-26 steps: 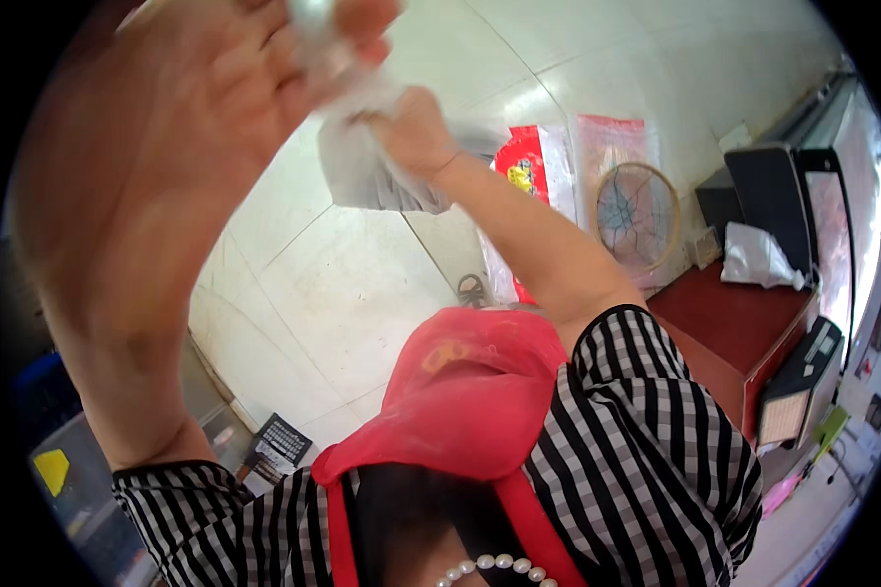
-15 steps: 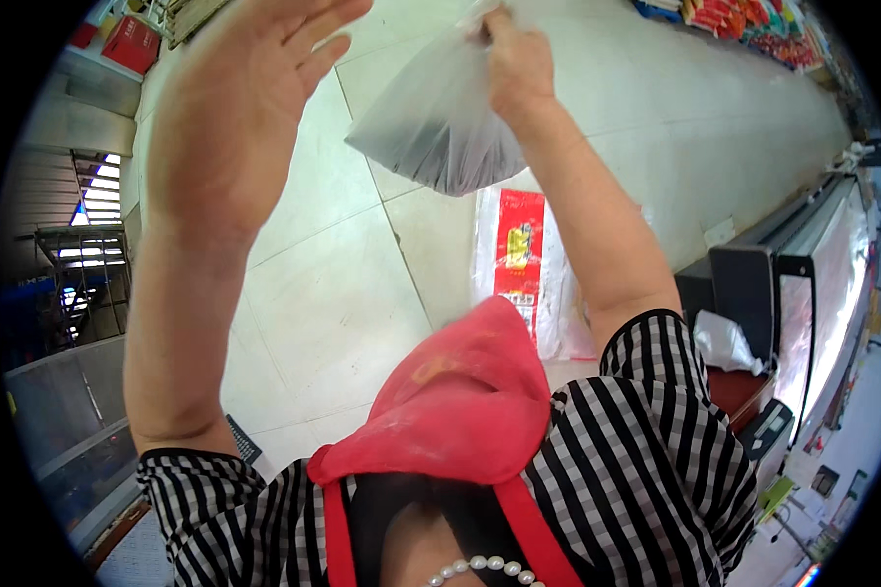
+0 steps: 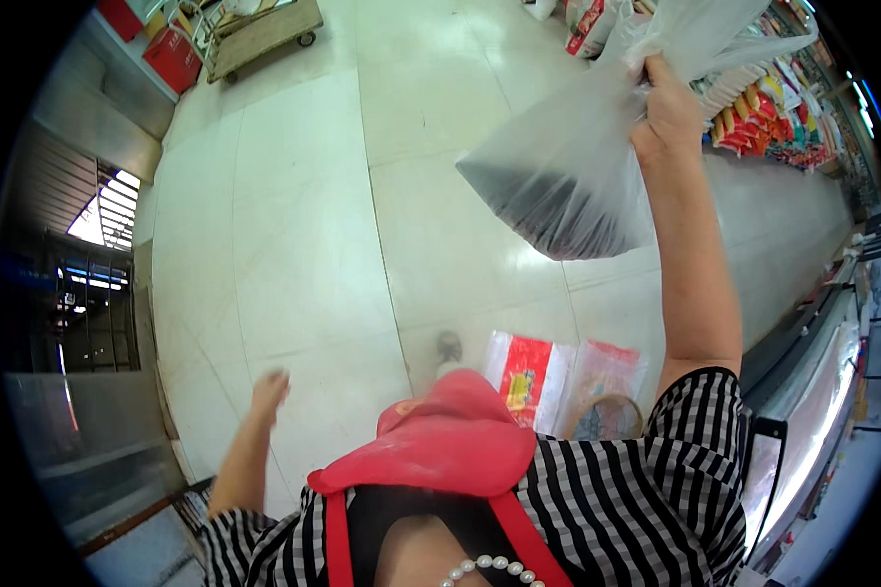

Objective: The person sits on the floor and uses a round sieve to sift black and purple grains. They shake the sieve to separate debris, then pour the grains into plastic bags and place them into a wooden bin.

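Observation:
Up at the right, my right hand (image 3: 672, 115) is closed round the gathered neck of a translucent plastic bag (image 3: 568, 166). Dark contents, whose kind I cannot make out, fill the bottom of the bag, which hangs above the floor. Loose plastic spreads out above my fist. At the lower left, my left hand (image 3: 270, 393) hangs low beside my body, away from the bag. It is small and smeared by motion, so its fingers do not show clearly. A red apron (image 3: 440, 440) bulges in front of me.
Pale tiles (image 3: 294, 225) cover the floor. A flatbed cart (image 3: 269, 37) stands at the far left by a red box (image 3: 173, 59). Packed goods (image 3: 768, 117) are piled at the far right. Red-and-white plastic packaging (image 3: 527, 377) lies near me, left of a glass-topped counter (image 3: 822, 391).
My right hand has carried the bag to the right, showing more of it. My left hand has dropped from high in front of me to low at my left side. More floor and the cart now show.

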A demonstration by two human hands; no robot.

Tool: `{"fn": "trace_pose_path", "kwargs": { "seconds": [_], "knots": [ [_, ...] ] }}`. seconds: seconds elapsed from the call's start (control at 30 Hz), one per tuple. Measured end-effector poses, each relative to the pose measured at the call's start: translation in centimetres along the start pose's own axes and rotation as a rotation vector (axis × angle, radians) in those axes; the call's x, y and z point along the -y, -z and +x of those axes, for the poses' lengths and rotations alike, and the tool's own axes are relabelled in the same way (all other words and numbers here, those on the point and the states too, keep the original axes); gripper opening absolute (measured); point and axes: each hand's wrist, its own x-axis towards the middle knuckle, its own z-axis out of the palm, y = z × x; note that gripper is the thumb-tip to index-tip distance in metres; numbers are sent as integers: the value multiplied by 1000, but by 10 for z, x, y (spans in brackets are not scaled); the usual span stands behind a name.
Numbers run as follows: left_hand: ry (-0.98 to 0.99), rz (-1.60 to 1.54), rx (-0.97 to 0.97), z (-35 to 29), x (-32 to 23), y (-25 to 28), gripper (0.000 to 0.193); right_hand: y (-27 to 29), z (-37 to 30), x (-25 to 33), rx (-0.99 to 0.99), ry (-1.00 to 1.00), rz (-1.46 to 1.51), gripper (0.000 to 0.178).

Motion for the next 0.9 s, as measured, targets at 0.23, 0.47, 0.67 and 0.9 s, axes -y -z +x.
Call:
{"fn": "trace_pose_path", "kwargs": {
  "seconds": [0.23, 0.47, 0.67, 0.9],
  "knots": [
    [827, -257, -265, 8, 119, 52, 20, -93, 177, -25, 9, 16, -11, 22],
    [683, -509, -230, 218, -19, 44, 18, -192, 395, -63, -132, 54, -6, 24],
    [-81, -426, -94, 456, -416, 84, 39, -300, 554, -110, -224, 63, 0, 25],
    [-706, 107, -91, 609, -761, 112, 40, -398, 767, -199, -157, -29, -71, 31]
  ]
}}
